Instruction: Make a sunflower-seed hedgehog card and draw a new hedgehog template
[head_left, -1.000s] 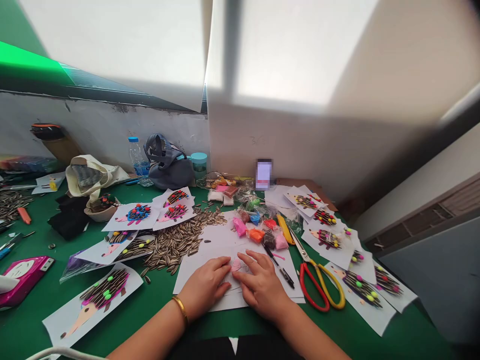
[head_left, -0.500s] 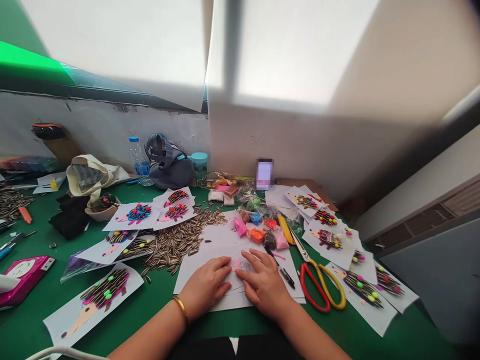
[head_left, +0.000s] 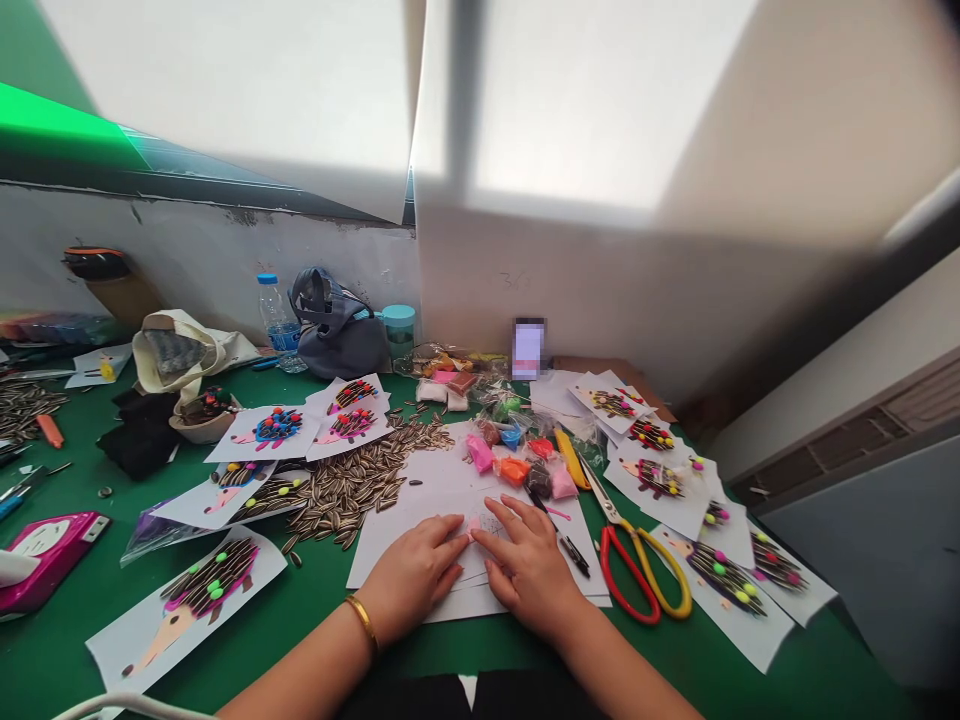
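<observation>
A small flat piece of pale pink clay (head_left: 474,524) lies on the white paper (head_left: 382,545) in front of me, beside some pencil marks. My left hand (head_left: 420,568), with a gold bangle at the wrist, rests on the paper; its outstretched fingertips touch the clay's left edge. From the other side my right hand (head_left: 529,562) has its fingers spread over the sheet, the index fingertip at the clay's near edge. Part of the clay is hidden under the fingers. A black pen (head_left: 574,556) lies just right of my right hand.
Sunflower seeds (head_left: 352,490) are heaped left of the paper. Bagged coloured clay (head_left: 514,470) sits behind it. Red-and-yellow scissors (head_left: 637,560) and a yellow cutter (head_left: 571,460) lie at the right. Hedgehog pictures (head_left: 206,590) flank both sides. A phone (head_left: 529,348) stands against the wall.
My fingertips have shifted slightly around the pink clay, and a bit more of the pencil marks shows. Everything else stays in place.
</observation>
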